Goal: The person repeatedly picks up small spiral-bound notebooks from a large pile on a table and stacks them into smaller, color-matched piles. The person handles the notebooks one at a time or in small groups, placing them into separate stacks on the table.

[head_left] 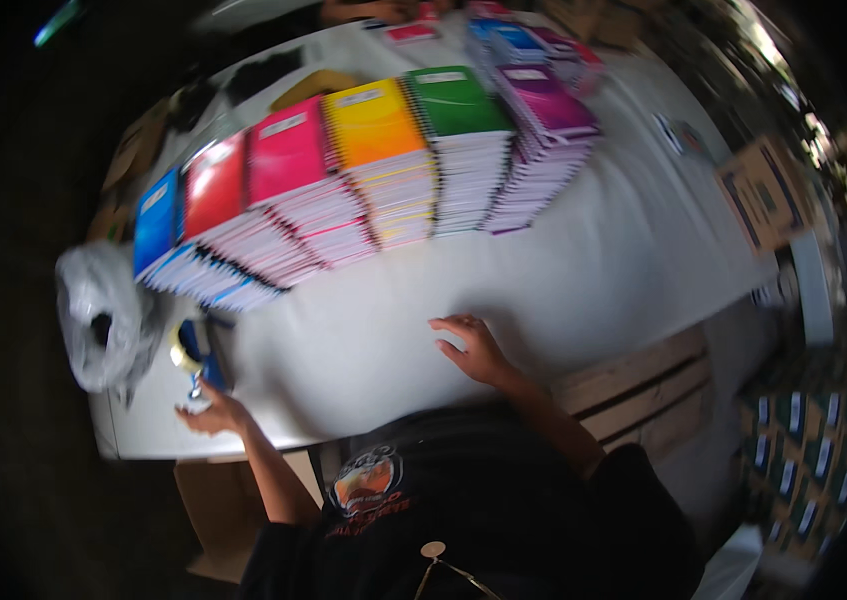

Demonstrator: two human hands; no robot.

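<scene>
Where the person's black printed T-shirt (pixel 503 500) meets the table's near edge, the left hand (pixel 215 412) hangs with its fingers loosely spread, close by a blue tape dispenser (pixel 213 362) carrying a yellowish roll; whether they touch, I can't tell. The right hand (pixel 480 352), empty, is over the white-covered table (pixel 633 250), thumb and forefinger apart. To me it looks like a moment between grips, the piles already formed. Taking up the dispenser would call for the left fingers to close round its body. Past it slumps a crumpled, translucent plastic bag (pixel 83 300). Farther back stand spiral-bound notebook stacks (pixel 373 120), blue, red, pink, yellow, green and purple from left to right.
</scene>
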